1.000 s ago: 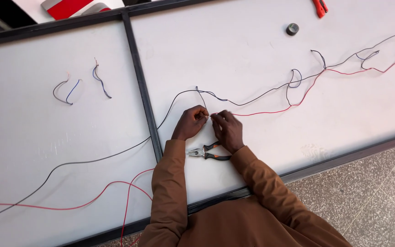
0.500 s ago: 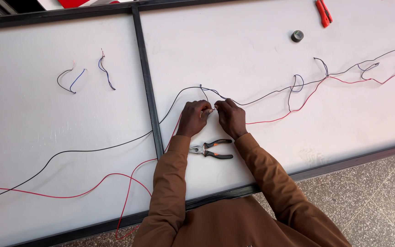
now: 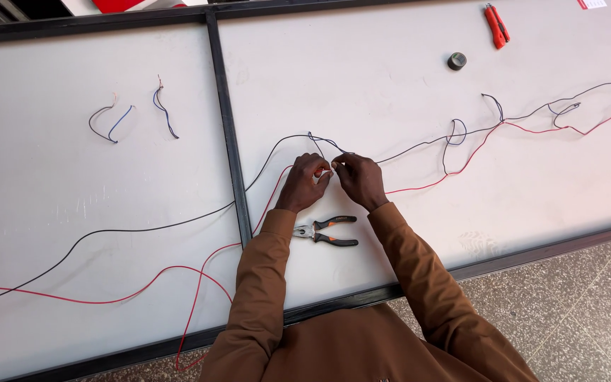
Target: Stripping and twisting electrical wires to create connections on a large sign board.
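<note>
Both hands meet over the white tabletop (image 3: 404, 106): the left hand (image 3: 304, 182) and the right hand (image 3: 359, 178) pinch the wire ends (image 3: 332, 167), apparently twisting them. Keeping fingertips close to the joint should hold the twist tight; the pliers (image 3: 325, 231) lie just beside the wrists.

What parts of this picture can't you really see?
- Head view: the wire ends pinched between the left hand and right hand are hidden by the fingers.
- The red wire and black wire run off the left edge.
- The red thing is cut off by the top edge.
- The small dark round thing is too small to identify.
</note>
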